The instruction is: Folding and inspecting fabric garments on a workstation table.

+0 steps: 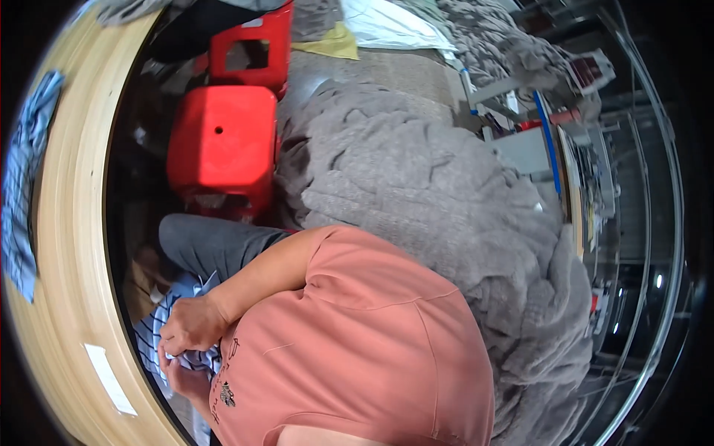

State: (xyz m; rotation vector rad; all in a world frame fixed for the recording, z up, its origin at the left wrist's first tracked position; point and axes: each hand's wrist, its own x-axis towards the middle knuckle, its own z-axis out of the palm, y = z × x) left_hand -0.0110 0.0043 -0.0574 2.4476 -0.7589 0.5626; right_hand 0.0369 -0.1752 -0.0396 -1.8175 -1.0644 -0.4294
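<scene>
A blue-and-white striped cloth (151, 338) lies bunched in front of my body, beside the wooden table edge. My right hand (195, 325) is closed on it from above, fingers bent and pressed together. Just below, my left hand (186, 380) pinches the same cloth, and the fingertips of the two hands nearly meet. Part of the cloth is hidden under my hands and forearm.
A pale wooden tabletop (71, 186) runs along the left, with a blue striped cloth (30, 186) and a white paper strip (110, 379) on it. Red stools (223, 141) stand ahead. A grey plush blanket (416, 178) is heaped behind me, near a blue-edged rack (548, 141).
</scene>
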